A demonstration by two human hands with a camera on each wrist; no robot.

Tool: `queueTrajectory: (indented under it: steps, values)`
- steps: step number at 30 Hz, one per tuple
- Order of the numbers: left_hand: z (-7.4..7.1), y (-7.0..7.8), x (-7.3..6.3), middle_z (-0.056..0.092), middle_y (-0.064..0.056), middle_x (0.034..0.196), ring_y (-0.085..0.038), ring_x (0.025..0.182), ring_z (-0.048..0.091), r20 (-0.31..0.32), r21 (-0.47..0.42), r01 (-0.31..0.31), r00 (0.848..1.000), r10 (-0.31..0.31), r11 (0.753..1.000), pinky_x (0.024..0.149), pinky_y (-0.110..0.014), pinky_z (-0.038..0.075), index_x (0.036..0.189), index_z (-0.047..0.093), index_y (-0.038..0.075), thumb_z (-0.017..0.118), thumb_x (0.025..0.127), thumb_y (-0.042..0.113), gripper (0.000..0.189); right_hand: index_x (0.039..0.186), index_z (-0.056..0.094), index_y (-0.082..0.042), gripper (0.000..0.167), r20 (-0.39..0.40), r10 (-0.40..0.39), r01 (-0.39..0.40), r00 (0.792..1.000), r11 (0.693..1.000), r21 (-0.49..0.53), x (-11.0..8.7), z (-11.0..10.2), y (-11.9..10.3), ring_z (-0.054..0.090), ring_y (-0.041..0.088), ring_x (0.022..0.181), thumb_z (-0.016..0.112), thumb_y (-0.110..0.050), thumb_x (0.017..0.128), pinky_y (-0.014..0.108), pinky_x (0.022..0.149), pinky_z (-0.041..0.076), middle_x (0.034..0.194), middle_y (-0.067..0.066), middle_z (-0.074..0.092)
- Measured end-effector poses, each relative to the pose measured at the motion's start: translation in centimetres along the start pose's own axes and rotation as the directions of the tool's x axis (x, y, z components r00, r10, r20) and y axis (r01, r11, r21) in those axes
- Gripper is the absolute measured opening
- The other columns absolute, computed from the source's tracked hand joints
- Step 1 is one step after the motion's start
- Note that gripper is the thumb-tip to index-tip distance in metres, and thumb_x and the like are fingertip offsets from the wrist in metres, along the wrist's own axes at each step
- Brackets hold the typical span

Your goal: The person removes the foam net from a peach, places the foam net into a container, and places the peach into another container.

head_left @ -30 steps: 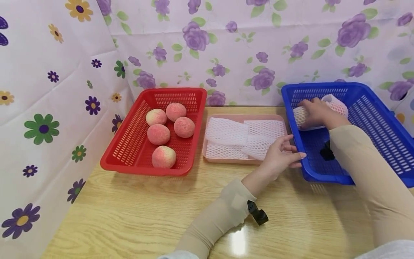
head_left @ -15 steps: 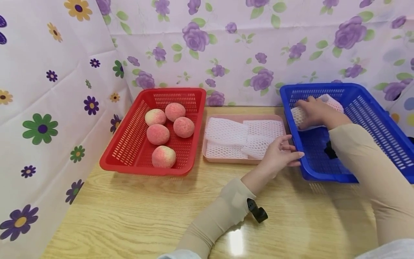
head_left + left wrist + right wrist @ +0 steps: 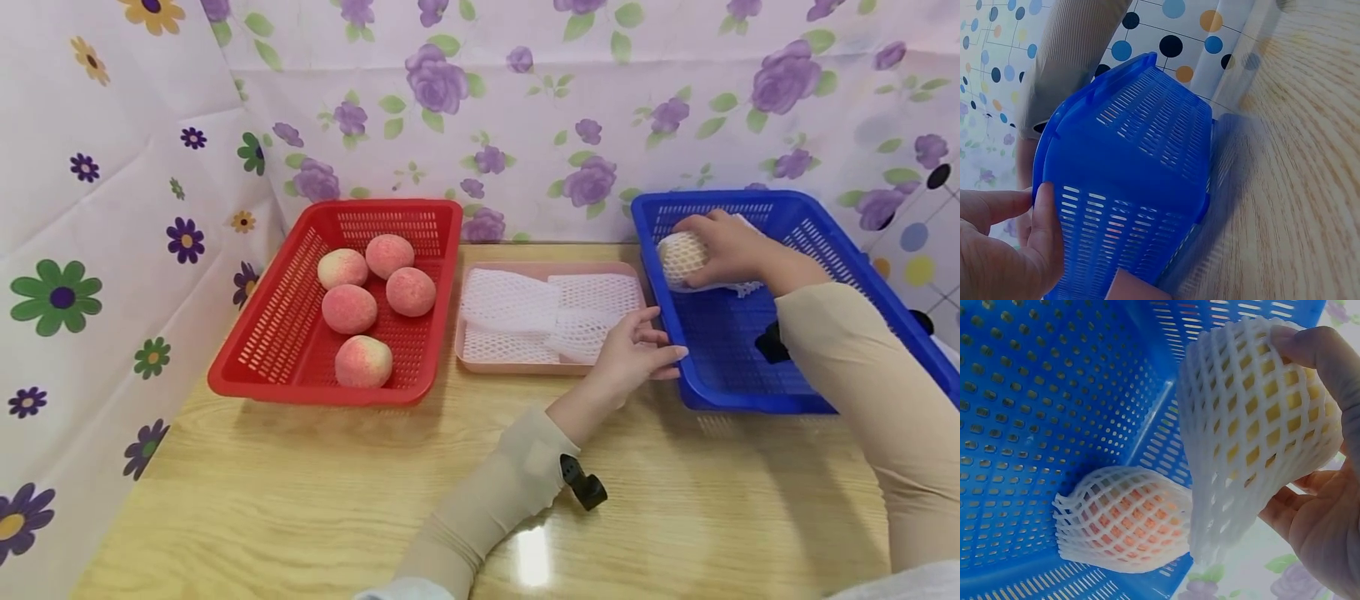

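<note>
In the head view my right hand (image 3: 729,246) grips a pale yellow peach in a white foam net (image 3: 682,257) inside the blue basket (image 3: 750,358), by its left wall. The right wrist view shows the net's loose end hanging from this peach (image 3: 1254,419), my thumb on top and fingers behind it. Another netted peach, reddish (image 3: 1129,519), rests against the basket wall. My left hand (image 3: 628,354) pinches the blue basket's near left rim (image 3: 1047,144) between thumb and fingers.
Left of the blue basket, a pink tray (image 3: 480,367) bears flat white foam nets (image 3: 510,304). Farther left stands a red basket (image 3: 315,390) with several bare peaches (image 3: 363,361). Floral cloth (image 3: 525,108) hangs behind the wooden table (image 3: 300,500).
The head view has turned slightly to the right. My right hand has shifted on the netted peach, exposing more of it. My left hand stays at the basket rim.
</note>
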State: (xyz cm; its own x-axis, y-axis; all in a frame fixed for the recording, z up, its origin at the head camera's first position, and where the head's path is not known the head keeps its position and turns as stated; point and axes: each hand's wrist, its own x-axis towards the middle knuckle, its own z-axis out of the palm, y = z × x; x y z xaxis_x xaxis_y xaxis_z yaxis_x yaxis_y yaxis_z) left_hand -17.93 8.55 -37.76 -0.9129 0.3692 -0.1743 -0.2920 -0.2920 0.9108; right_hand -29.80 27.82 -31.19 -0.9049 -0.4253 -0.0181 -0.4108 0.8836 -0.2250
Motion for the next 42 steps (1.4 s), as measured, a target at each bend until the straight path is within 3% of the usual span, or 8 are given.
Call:
queueTrajectory:
  steps: [9, 21, 28, 32, 37, 42]
  values:
    - [0.1, 0.1, 0.0, 0.052, -0.002, 0.087, -0.014, 0.068, 0.058, -0.002, 0.005, 0.001, 1.000, -0.001, 1.000, 0.070, -0.038, 0.059, 0.135, 0.047, 0.006, 0.065, 0.078, -0.017, 0.064, 0.132, 0.043, 0.002, 0.075, -0.010, 0.003, -0.002, 1.000, 0.998, 0.056, -1.2, -0.7, -0.3, 0.044, 0.044, 0.103, 0.081, -0.020, 0.071, 0.058, 0.080, 0.042, 0.119, 0.032, 0.046]
    - [-0.4, 0.7, 0.1, 0.056, -0.002, 0.085, -0.013, 0.067, 0.059, -0.025, 0.045, -0.002, 1.000, 0.003, 0.999, 0.063, -0.031, 0.059, 0.127, 0.053, 0.004, 0.067, 0.077, -0.016, 0.056, 0.129, 0.048, 0.003, 0.076, -0.138, -0.028, 0.044, 0.990, 0.992, 0.116, -3.5, -1.5, -1.2, 0.046, 0.037, 0.098, 0.084, -0.017, 0.066, 0.053, 0.076, 0.043, 0.113, 0.027, 0.052]
    - [-0.5, 1.2, 0.0, 0.058, -0.002, 0.085, -0.013, 0.067, 0.059, -0.052, 0.083, 0.000, 0.999, 0.005, 0.997, 0.063, -0.030, 0.059, 0.123, 0.056, 0.005, 0.070, 0.076, -0.012, 0.052, 0.133, 0.045, 0.002, 0.079, -0.161, -0.016, 0.041, 0.987, 0.987, 0.155, -4.7, -1.8, -1.5, 0.044, 0.039, 0.102, 0.083, -0.016, 0.067, 0.054, 0.076, 0.042, 0.120, 0.027, 0.049]
    - [-0.6, 1.7, -0.1, 0.060, -0.004, 0.089, -0.016, 0.066, 0.060, -0.083, 0.120, -0.018, 0.996, 0.028, 0.993, 0.061, -0.030, 0.058, 0.125, 0.056, 0.007, 0.074, 0.075, -0.007, 0.055, 0.135, 0.044, 0.002, 0.080, -0.176, -0.006, 0.044, 0.984, 0.975, 0.216, -5.3, -1.9, -1.6, 0.047, 0.032, 0.098, 0.084, -0.014, 0.068, 0.040, 0.069, 0.047, 0.122, 0.025, 0.048]
    - [-1.1, 2.3, -0.3, 0.062, -0.009, 0.101, -0.012, 0.076, 0.059, -0.078, 0.160, -0.078, 0.993, 0.091, 0.984, 0.073, -0.041, 0.058, 0.126, 0.055, 0.010, 0.076, 0.075, -0.003, 0.057, 0.137, 0.044, -0.003, 0.079, -0.193, 0.052, 0.015, 0.980, 0.944, 0.331, -6.1, -2.2, -2.0, 0.047, 0.004, 0.085, 0.083, -0.012, 0.069, 0.012, 0.063, 0.040, 0.122, 0.021, 0.050]
    - [-1.6, 2.8, -0.7, 0.061, -0.002, 0.109, -0.009, 0.090, 0.060, -0.062, 0.253, -0.149, 0.984, 0.169, 0.956, 0.074, -0.024, 0.055, 0.131, 0.052, 0.014, 0.079, 0.075, 0.006, 0.063, 0.141, 0.040, -0.008, 0.080, -0.197, 0.076, 0.004, 0.978, 0.925, 0.380, -6.7, -2.5, -2.6, 0.045, -0.006, 0.084, 0.081, -0.012, 0.072, 0.004, 0.066, 0.036, 0.122, 0.019, 0.049]
